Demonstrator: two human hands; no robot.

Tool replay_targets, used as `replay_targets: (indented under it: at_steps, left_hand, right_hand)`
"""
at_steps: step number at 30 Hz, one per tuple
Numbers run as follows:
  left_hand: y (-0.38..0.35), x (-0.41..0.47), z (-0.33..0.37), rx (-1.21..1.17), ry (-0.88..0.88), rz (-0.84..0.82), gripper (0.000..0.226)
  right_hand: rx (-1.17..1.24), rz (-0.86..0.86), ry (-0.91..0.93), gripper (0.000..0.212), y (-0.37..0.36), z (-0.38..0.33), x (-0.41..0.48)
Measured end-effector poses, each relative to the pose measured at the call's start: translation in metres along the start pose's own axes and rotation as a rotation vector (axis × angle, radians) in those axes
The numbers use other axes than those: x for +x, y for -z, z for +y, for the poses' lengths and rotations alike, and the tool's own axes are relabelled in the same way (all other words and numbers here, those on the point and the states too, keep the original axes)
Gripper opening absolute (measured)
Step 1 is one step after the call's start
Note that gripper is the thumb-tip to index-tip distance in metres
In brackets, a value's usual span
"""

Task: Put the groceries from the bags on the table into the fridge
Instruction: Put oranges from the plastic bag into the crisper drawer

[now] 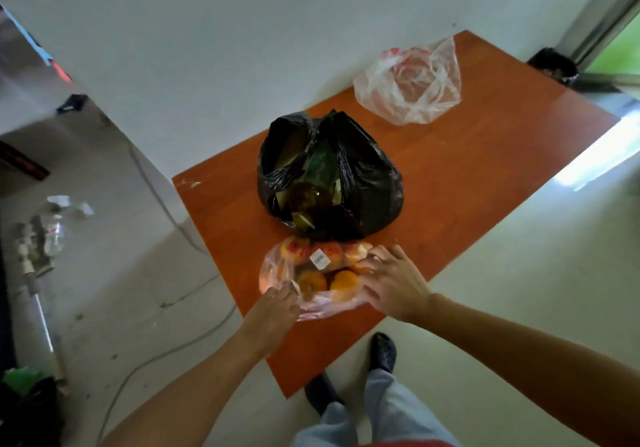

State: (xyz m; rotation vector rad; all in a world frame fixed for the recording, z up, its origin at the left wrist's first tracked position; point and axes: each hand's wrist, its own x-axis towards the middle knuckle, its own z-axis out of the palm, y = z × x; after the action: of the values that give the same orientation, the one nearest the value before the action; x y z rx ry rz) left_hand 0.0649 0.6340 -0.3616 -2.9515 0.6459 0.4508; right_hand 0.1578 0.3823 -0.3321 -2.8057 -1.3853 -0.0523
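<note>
Three plastic bags sit in a row on the smooth, orange-brown wooden table (467, 204), which stands against a pale wall. Nearest the person lies a thin translucent pink bag (277, 266), crinkled and glossy, with a small white label (319, 259) stuck to it and round oranges (343, 282) showing through its open mouth. The left hand (273, 311) has its fingers curled down onto the bag's left rim, pinching the film. The right hand (394, 283) lies on the bag's right side with fingers spread and nearly straight, pressing on the plastic. Just behind and touching it bulges a black bag (367, 183), shiny and creased, its handles standing up; something green and a dark amber, glassy, rounded container show in its opening. Well apart, at the far end of the table, slumps a clear bag with red print (408, 86), wrinkled and limp. At the left edge of the view stands a tall grey metallic appliance (31, 75) with a flat brushed face.
</note>
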Motion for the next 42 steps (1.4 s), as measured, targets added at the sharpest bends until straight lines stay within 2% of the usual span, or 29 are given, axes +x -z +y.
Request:
replay_targets:
  at_steps: [2, 4, 5, 8, 10, 12, 15, 19, 21, 23, 29, 32, 37, 42]
  left_hand:
    - [-0.009, 0.0, 0.0, -0.016, -0.007, 0.057, 0.04]
    - [-0.013, -0.002, 0.005, -0.07, 0.004, 0.062, 0.03]
    - [-0.011, -0.004, 0.008, -0.134, 0.041, 0.027, 0.027]
    - [-0.004, 0.0, 0.011, -0.314, 0.232, 0.02, 0.029]
    - [0.002, 0.01, 0.01, -0.395, 0.317, 0.064, 0.028]
    - [0.01, 0.021, 0.006, -0.38, 0.343, 0.113, 0.026]
    - [0.021, 0.036, 0.0, -0.161, 0.244, 0.102, 0.029]
    - [0.035, 0.05, 0.003, 0.131, -0.002, 0.085, 0.033]
    - [0.037, 0.056, 0.006, 0.208, -0.162, 0.048, 0.029]
    - [0.035, 0.063, 0.007, 0.24, -0.231, -0.02, 0.032]
    - [0.032, 0.074, 0.003, 0.237, -0.192, -0.202, 0.066]
    - [0.037, 0.076, 0.0, 0.247, -0.203, -0.224, 0.061]
    - [0.034, 0.063, 0.0, 0.255, -0.16, -0.182, 0.058]
    - [0.022, 0.051, 0.007, 0.272, -0.098, -0.186, 0.051]
  right_hand:
    - [0.077, 0.104, 0.043, 0.03, -0.002, -0.016, 0.016]
    - [0.207, 0.083, 0.043, 0.018, -0.014, -0.024, 0.023]
    - [0.252, 0.033, -0.014, 0.015, -0.022, -0.026, 0.023]
    - [0.238, -0.142, -0.282, 0.032, -0.034, -0.03, 0.014]
    - [0.232, -0.158, -0.332, 0.041, -0.036, -0.03, 0.008]
    - [0.3, -0.184, -0.397, 0.045, -0.035, -0.03, 0.002]
    - [0.401, -0.214, -0.444, 0.048, -0.036, -0.032, -0.006]
    - [0.428, -0.302, -0.396, 0.081, -0.044, -0.031, -0.015]
    - [0.417, -0.329, -0.391, 0.089, -0.05, -0.026, -0.02]
    - [0.459, -0.324, -0.429, 0.088, -0.053, -0.02, -0.026]
    - [0.651, -0.218, -0.697, 0.077, -0.042, 0.003, -0.041]
    - [0.718, -0.227, -0.779, 0.068, -0.044, 0.007, -0.045]
    - [0.604, -0.292, -0.7, 0.081, -0.056, -0.007, -0.038]
    - [0.586, -0.286, -0.707, 0.076, -0.059, -0.013, -0.033]
